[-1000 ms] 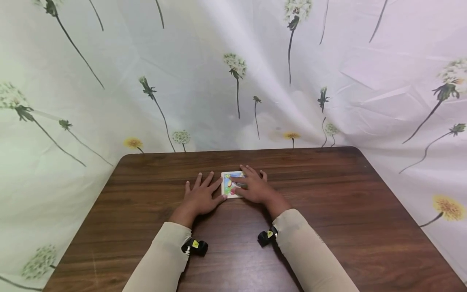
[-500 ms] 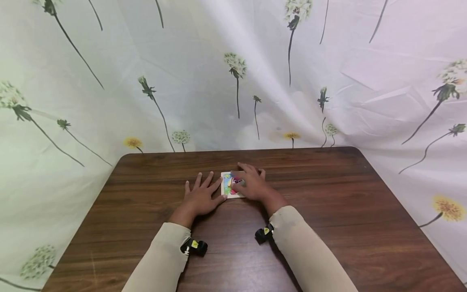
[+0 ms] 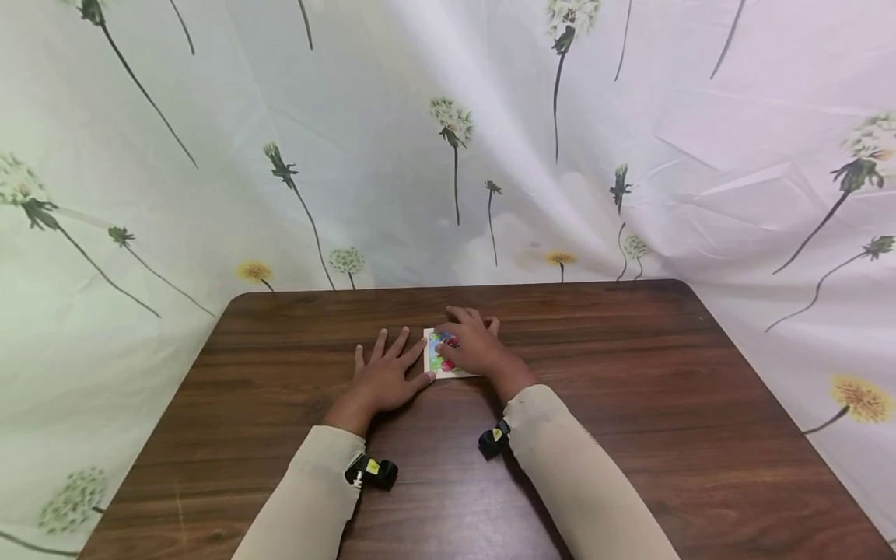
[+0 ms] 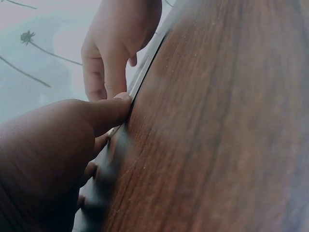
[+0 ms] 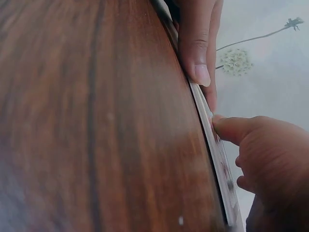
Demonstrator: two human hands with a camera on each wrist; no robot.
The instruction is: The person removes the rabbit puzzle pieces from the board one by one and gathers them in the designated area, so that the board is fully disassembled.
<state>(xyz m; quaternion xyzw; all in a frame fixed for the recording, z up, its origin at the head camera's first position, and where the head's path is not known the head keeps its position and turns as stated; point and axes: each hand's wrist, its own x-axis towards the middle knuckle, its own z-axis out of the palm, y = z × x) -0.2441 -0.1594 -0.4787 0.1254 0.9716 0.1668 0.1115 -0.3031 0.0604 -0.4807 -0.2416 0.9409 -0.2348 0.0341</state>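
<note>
A small square picture board (image 3: 430,359) with a white border and bright cartoon colours lies flat near the far side of the table. My left hand (image 3: 383,381) rests flat with spread fingers, thumb and forefinger touching the board's left edge. Over its right part lies my right hand (image 3: 477,347), fingertips on the picture and hiding much of it. From the right wrist view, the board (image 5: 218,159) looks like a thin slab, and the right thumb (image 5: 229,126) touches its upper face. The left thumb (image 4: 116,107) sits against the edge in the left wrist view.
The brown wood-grain table (image 3: 630,435) stretches around both arms. Behind it hangs a pale cloth (image 3: 392,179) printed with dandelions, reaching the table's far edge. A black wrist camera (image 3: 378,473) hangs at the left cuff and another camera (image 3: 494,440) at the right.
My right hand has slid a little left and away from me across the picture, its forearm following. My left hand and the board have stayed in place.
</note>
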